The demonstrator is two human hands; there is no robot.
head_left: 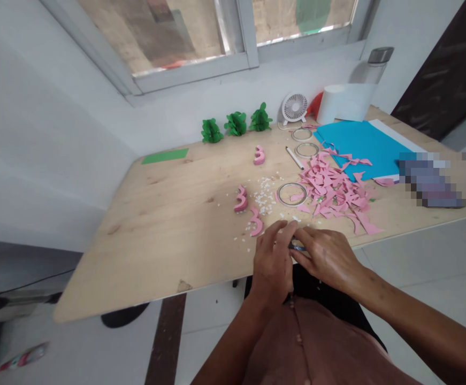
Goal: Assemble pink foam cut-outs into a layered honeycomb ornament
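Close together at the table's front edge, my left hand (272,259) and my right hand (325,256) meet at the fingertips. A small dark, bluish, shiny object (297,245) shows between the fingers of my right hand; its kind is not clear. My left fingers are bent and pressed together, and what they pinch is hidden. Just beyond the hands lie pink paper pieces shaped like a 3: a single curved one (256,222), a stack (241,199) and another stack (259,155) farther back. White paper bits (264,198) are scattered beside them.
A tape roll (279,194) lies by a heap of pink scraps (329,184). Behind are a pen (295,158), more rolls, blue sheets (361,144), green paper shapes (236,123), a small fan (295,108) and a green strip (165,156). A blurred-out object (433,182) sits right.
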